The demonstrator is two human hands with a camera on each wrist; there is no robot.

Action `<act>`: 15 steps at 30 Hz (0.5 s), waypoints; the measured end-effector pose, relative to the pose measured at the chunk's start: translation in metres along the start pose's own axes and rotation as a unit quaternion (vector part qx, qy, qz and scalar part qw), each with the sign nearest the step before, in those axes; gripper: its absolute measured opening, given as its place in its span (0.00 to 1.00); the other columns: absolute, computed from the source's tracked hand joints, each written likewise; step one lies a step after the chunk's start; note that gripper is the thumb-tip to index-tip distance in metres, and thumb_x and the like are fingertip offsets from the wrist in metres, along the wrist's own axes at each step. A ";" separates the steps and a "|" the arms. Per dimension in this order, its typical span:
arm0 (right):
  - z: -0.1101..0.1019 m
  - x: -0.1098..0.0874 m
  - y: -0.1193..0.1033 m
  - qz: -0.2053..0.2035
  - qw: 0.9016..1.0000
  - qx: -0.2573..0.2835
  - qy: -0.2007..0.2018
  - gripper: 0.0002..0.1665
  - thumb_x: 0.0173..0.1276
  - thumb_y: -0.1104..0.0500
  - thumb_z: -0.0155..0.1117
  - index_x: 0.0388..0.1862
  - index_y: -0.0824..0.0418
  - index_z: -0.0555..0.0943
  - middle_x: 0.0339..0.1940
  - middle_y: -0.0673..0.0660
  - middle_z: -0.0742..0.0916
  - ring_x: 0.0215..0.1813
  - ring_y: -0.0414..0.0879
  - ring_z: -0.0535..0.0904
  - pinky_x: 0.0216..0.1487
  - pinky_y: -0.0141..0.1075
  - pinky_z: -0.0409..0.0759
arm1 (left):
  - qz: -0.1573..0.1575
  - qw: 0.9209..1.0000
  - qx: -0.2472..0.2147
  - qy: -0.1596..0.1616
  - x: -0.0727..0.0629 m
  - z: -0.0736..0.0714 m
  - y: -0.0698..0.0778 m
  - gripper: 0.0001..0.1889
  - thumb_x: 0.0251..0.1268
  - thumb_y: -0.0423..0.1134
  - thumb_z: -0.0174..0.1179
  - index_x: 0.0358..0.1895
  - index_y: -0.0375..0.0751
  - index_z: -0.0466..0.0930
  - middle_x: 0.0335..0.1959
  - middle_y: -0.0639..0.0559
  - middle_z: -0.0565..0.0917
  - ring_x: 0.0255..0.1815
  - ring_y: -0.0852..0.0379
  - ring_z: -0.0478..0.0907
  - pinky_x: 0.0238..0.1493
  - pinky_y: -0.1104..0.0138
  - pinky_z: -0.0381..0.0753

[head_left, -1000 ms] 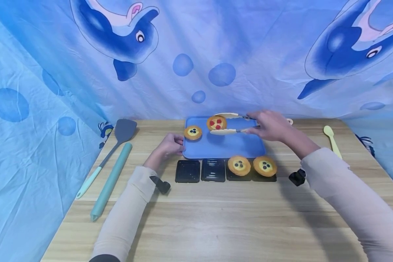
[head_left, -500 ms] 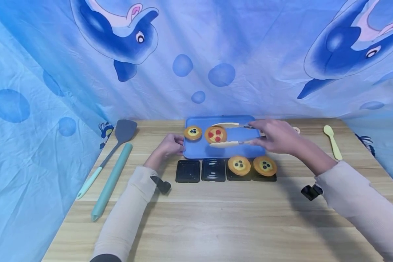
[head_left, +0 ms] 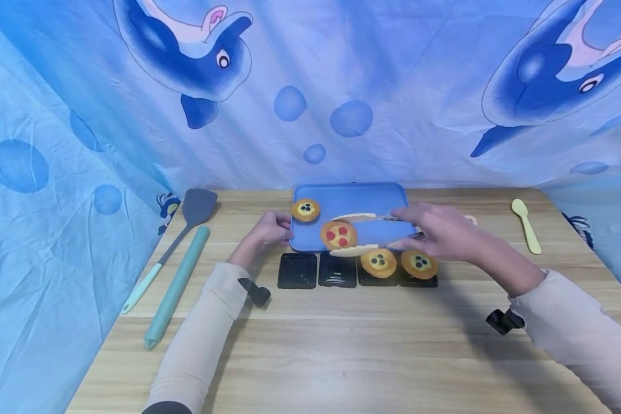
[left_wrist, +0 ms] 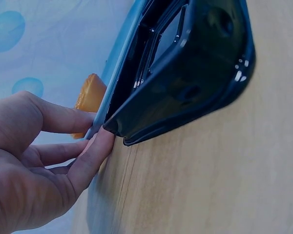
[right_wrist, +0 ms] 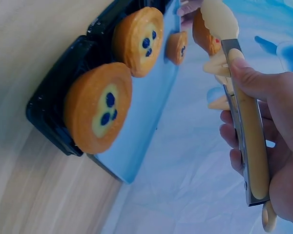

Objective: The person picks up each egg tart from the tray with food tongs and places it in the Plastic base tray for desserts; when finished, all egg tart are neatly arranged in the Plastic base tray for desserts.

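Spatula [head_left: 196, 208], rolling pin [head_left: 177, 286], yellow spoon [head_left: 526, 227]

I am apparently working in a makeshift tabletop set with a kitchen theme: blue sheets [head_left: 419, 86] printed with dolphins are hanging behind and beside my wood-grain table [head_left: 310, 345], and a spatula [head_left: 199, 206], a teal rolling pin [head_left: 177, 286], a yellow spoon [head_left: 526, 226], a blue tray [head_left: 362, 198] and some tarts [head_left: 378, 263] are giving it a baking look.

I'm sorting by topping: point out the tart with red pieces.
The red-topped tart held between the tongs; the other three tarts have dark toppings.
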State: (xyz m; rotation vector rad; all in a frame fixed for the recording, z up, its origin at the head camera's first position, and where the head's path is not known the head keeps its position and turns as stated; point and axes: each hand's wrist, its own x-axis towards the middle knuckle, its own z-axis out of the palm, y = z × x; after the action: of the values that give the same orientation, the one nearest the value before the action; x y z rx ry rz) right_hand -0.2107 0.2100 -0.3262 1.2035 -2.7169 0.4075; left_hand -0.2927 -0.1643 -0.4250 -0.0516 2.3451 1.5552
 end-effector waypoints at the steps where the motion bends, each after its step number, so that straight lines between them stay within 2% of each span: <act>1: 0.002 -0.001 0.000 -0.001 1.000 0.002 -0.003 0.36 0.62 0.49 0.74 0.63 0.68 0.77 0.56 0.62 0.85 0.44 0.52 0.84 0.41 0.49 0.87 | 0.000 1.000 0.000 0.000 0.000 0.000 0.000 0.27 0.57 0.18 0.60 0.62 0.19 0.69 0.50 0.31 0.75 0.43 0.43 0.80 0.41 0.62 0.90; 3: 0.005 -0.002 -0.001 -0.002 1.000 0.006 -0.009 0.35 0.62 0.49 0.74 0.62 0.68 0.78 0.56 0.62 0.85 0.48 0.54 0.84 0.46 0.52 0.87 | 0.001 1.000 -0.001 0.002 0.001 0.000 -0.001 0.26 0.57 0.18 0.60 0.62 0.19 0.69 0.50 0.31 0.76 0.42 0.43 0.80 0.41 0.62 0.90; 7: 0.014 -0.003 -0.003 -0.001 1.000 0.011 -0.022 0.35 0.61 0.49 0.75 0.62 0.67 0.79 0.55 0.62 0.85 0.48 0.54 0.84 0.44 0.49 0.88 | -0.001 1.000 -0.005 0.003 0.001 -0.001 -0.002 0.26 0.56 0.17 0.60 0.61 0.19 0.69 0.49 0.31 0.75 0.41 0.43 0.80 0.40 0.62 0.90; 11: 0.021 -0.004 -0.004 0.011 0.999 0.017 -0.040 0.34 0.60 0.51 0.76 0.61 0.67 0.80 0.55 0.62 0.85 0.41 0.48 0.84 0.31 0.38 0.84 | -0.001 1.000 -0.005 -0.001 0.002 -0.001 -0.002 0.26 0.57 0.18 0.60 0.62 0.19 0.69 0.49 0.32 0.75 0.42 0.43 0.80 0.40 0.62 0.90; 13: 0.025 -0.004 -0.004 0.020 0.998 0.024 -0.052 0.34 0.59 0.52 0.76 0.61 0.67 0.80 0.55 0.62 0.85 0.35 0.44 0.81 0.25 0.32 0.77 | -0.001 1.000 -0.005 -0.002 0.002 -0.001 -0.001 0.27 0.57 0.18 0.60 0.62 0.19 0.69 0.49 0.32 0.75 0.42 0.43 0.80 0.40 0.62 0.90; 15: 0.027 -0.004 -0.005 0.026 0.997 0.032 -0.060 0.34 0.60 0.52 0.76 0.61 0.68 0.79 0.56 0.62 0.85 0.32 0.41 0.77 0.22 0.30 0.73 | -0.002 1.000 -0.006 -0.002 0.002 0.000 -0.001 0.26 0.57 0.18 0.60 0.62 0.20 0.69 0.49 0.32 0.75 0.42 0.44 0.80 0.41 0.62 0.90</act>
State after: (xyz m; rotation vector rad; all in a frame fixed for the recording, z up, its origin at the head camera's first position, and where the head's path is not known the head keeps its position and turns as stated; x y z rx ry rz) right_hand -0.2048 0.2017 -0.3520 1.2119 -2.8635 0.4453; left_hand -0.2947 -0.1646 -0.4265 -0.0561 2.3319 1.5662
